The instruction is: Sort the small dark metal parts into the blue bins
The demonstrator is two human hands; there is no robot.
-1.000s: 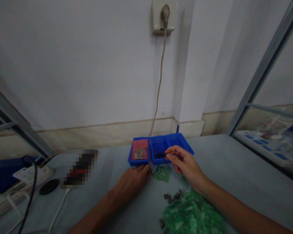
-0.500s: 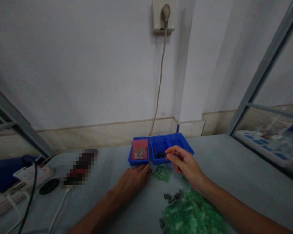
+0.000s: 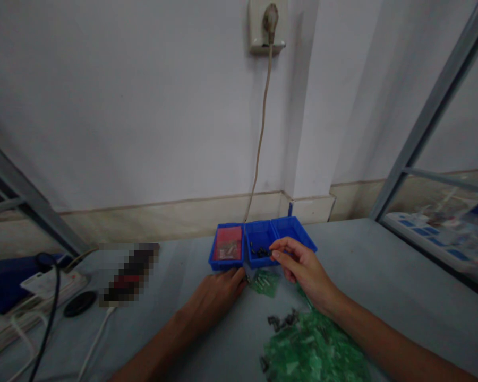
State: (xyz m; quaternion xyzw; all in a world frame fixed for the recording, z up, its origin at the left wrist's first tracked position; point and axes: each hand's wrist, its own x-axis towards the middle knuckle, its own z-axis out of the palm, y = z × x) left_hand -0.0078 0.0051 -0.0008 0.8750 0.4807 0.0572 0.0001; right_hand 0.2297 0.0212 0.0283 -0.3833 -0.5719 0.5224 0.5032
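Note:
My left hand (image 3: 224, 284) rests on the table with its fingers curled together, just in front of the blue bin (image 3: 211, 261) that holds a pink packet (image 3: 228, 236). Small dark pieces show at its fingertips, though what it grips is hidden. Beside them lies a small green bag (image 3: 265, 283) with metal pins inside. My right hand (image 3: 298, 262) hovers at the front of a divided blue bin (image 3: 258, 263), thumb and forefinger pinched. Whatever is between those fingers is too small to name. Dark small parts (image 3: 258, 250) sit in that bin's left compartment.
A heap of green plastic bags (image 3: 318, 350) lies below my right forearm, with loose grey metal parts (image 3: 281, 321) at its edge. To the left are a pixelated object (image 3: 129, 276), a black disc (image 3: 80, 303) and cables. A metal frame (image 3: 426, 111) stands at right.

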